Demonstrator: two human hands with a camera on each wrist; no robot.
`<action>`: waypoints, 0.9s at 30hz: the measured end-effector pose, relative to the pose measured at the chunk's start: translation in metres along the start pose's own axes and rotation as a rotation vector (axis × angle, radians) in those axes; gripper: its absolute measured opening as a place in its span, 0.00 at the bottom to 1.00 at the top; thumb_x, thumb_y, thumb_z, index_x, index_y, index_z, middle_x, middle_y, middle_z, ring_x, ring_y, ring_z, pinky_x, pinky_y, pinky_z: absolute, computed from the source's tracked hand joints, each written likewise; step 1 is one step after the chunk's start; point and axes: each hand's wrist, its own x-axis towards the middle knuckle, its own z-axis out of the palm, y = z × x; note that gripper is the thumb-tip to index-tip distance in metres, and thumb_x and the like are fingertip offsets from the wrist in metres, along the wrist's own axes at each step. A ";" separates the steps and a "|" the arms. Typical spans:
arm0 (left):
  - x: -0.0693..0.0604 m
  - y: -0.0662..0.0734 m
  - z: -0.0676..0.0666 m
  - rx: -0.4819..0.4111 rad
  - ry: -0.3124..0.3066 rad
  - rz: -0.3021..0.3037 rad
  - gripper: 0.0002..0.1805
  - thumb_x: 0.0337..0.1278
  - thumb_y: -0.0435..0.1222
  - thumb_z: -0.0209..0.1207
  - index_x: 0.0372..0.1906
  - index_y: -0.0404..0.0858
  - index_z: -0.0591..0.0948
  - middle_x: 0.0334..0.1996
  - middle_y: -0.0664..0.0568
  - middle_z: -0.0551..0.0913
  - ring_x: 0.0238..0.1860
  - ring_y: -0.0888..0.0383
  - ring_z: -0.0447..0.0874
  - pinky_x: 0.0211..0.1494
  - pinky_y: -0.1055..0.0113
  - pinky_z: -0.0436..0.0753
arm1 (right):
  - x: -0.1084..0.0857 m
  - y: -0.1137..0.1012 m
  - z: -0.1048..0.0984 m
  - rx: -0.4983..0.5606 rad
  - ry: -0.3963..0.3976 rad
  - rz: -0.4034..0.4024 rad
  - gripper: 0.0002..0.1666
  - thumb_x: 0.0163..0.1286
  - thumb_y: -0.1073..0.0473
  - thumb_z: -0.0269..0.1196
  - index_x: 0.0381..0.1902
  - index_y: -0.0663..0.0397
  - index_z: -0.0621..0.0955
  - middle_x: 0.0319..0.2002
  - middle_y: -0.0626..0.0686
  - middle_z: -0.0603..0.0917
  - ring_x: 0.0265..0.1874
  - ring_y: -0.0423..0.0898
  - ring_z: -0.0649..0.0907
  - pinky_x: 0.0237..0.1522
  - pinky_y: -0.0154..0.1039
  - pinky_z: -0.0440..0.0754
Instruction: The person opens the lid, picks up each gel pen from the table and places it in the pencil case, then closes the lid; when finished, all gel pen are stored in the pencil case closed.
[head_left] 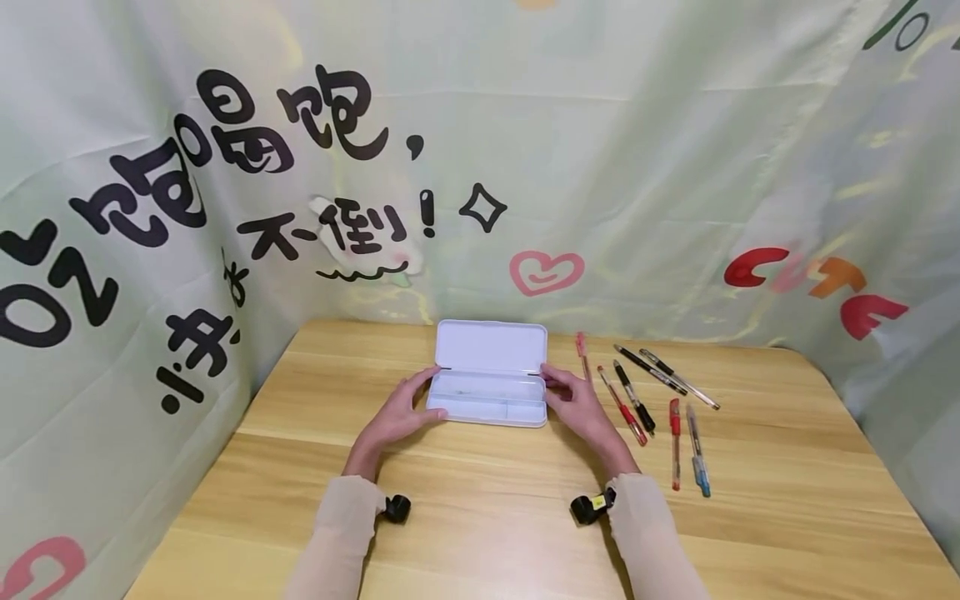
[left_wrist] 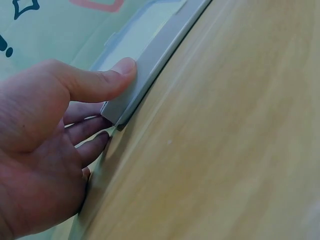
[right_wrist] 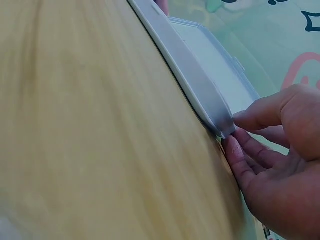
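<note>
Pale case, lid raised, a hand at each end

Case [head_left: 487, 387]: one, pale, long; on the table [head_left: 480, 517], toward its far edge, near the cloth [head_left: 652, 167]. Lid [head_left: 491, 343] tilted back on the far side. Tray has a long rear compartment and a front strip split by a divider.

Left hand [head_left: 402, 412]: grips the case's left end; thumb on the front wall near the corner, fingers bent behind the end, only a case's breadth of gap between.

Right hand [head_left: 582, 410]: holds the right end, thumb and fingers bent close together about the corner.

Pens: seven, loose, right of the case. Pink [head_left: 583, 354], red [head_left: 622, 406] and black [head_left: 635, 400] nearest; a second black [head_left: 649, 369] and a clear one with dark cap [head_left: 680, 379] behind; a second red [head_left: 676, 446] and a blue-capped one [head_left: 699, 454] nearer the person.

Sleeves [head_left: 343, 512]: beige, two. Black devices [head_left: 397, 508]: one at each wrist.
</note>
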 end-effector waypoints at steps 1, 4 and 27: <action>0.000 0.000 0.001 -0.005 0.002 -0.007 0.45 0.62 0.41 0.71 0.80 0.40 0.62 0.79 0.39 0.58 0.80 0.38 0.48 0.80 0.39 0.37 | 0.000 0.000 -0.001 0.001 0.000 -0.002 0.30 0.73 0.72 0.60 0.71 0.69 0.71 0.61 0.67 0.80 0.60 0.61 0.79 0.62 0.49 0.78; -0.002 0.001 0.002 -0.014 0.017 -0.024 0.45 0.61 0.40 0.71 0.80 0.41 0.63 0.80 0.40 0.58 0.80 0.38 0.46 0.80 0.38 0.37 | -0.002 0.001 -0.005 0.015 -0.002 -0.008 0.30 0.73 0.70 0.62 0.71 0.68 0.71 0.61 0.67 0.80 0.61 0.61 0.79 0.64 0.50 0.77; 0.001 0.003 0.005 0.022 0.020 -0.001 0.45 0.60 0.41 0.71 0.79 0.40 0.64 0.79 0.41 0.61 0.80 0.40 0.49 0.80 0.40 0.37 | -0.041 -0.017 -0.127 -0.050 0.372 -0.069 0.24 0.76 0.61 0.63 0.66 0.63 0.78 0.52 0.47 0.84 0.50 0.33 0.80 0.49 0.20 0.78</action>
